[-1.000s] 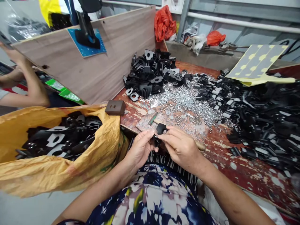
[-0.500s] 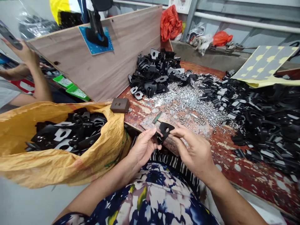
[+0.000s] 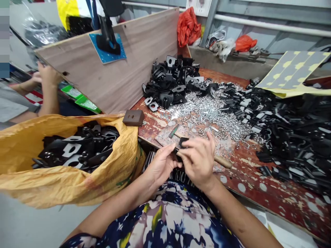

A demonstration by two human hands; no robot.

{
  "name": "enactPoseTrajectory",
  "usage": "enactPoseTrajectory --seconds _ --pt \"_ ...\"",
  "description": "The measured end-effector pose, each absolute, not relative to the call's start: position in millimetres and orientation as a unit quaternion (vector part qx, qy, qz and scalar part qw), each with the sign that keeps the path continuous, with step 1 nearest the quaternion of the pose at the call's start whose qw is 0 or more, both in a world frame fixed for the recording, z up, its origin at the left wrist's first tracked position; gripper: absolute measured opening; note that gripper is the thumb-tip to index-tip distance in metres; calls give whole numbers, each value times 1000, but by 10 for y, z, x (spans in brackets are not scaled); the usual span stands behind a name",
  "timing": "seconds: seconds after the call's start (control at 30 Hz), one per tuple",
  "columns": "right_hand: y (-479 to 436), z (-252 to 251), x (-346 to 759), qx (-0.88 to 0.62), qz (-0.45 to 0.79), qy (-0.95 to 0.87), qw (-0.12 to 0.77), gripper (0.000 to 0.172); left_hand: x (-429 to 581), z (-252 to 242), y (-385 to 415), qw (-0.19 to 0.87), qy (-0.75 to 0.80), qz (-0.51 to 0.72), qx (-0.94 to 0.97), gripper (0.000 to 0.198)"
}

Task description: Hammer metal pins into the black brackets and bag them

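Observation:
A black plastic part (image 3: 183,140) with a flat plate is held in front of my body, over the table's near edge. Its lower end is pinched between the thumb and fingers of my left hand (image 3: 160,164). My right hand (image 3: 198,160) is closed in a pinch against the part, close to my left thumb, and covers much of it. Whatever sits between the right fingertips is hidden. Beyond my hands, a hammer with a greenish head (image 3: 173,131) and wooden handle (image 3: 222,161) lies across a speckled stone slab (image 3: 161,137).
On the worn red table are heaps of black plates (image 3: 168,74), silver pins (image 3: 207,106) and small black pieces (image 3: 289,137). A yellow sack (image 3: 124,151) of black parts stands left, beside a brown block (image 3: 133,117). A wooden board (image 3: 134,51) separates me from another person's hands (image 3: 48,74).
My right hand has moved left and closed at the part, which now shows less of its plate. The hammer's handle has come into view. The other person's hands have lowered.

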State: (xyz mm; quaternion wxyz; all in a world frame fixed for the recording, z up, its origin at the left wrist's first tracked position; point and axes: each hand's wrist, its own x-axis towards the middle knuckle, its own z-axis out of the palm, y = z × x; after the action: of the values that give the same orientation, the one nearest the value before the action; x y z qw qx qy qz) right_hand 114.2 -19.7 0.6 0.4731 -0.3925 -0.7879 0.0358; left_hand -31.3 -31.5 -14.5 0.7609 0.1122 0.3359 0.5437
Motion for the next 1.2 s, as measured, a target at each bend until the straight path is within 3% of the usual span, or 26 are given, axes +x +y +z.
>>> enactPoseTrajectory --seconds 0.07,0.2,0.4,0.53,0.67,0.83,1.0,1.1,1.2 --pt "-241 -26 1100 -372 -11 -811 452 16 -301 -192 -336 745 343 560 118 28" --pt "-258 -101 1014 -386 14 -814 434 16 -296 -270 -363 718 376 576 104 30" --pt "-247 -96 1052 -388 24 -779 492 16 -320 -160 -428 731 357 554 176 38" --pt "-285 -86 1094 -401 25 -757 514 16 -357 -193 -515 686 378 559 271 45" --pt "-244 -67 1364 -388 68 -848 354 11 -616 -198 -581 618 474 491 390 41" --pt "-15 -222 1889 -511 -84 -844 135 22 -1031 -173 -485 548 550 500 384 31" --pt "-75 -286 1963 -566 -65 -822 17 22 -942 -446 -279 537 562 522 351 36" --pt "-190 -161 1999 -581 -32 -812 45 28 -809 -597 -140 518 572 519 367 38" --pt "-283 2 2067 -529 -4 -831 175 40 -763 -657 -56 475 596 489 425 39"
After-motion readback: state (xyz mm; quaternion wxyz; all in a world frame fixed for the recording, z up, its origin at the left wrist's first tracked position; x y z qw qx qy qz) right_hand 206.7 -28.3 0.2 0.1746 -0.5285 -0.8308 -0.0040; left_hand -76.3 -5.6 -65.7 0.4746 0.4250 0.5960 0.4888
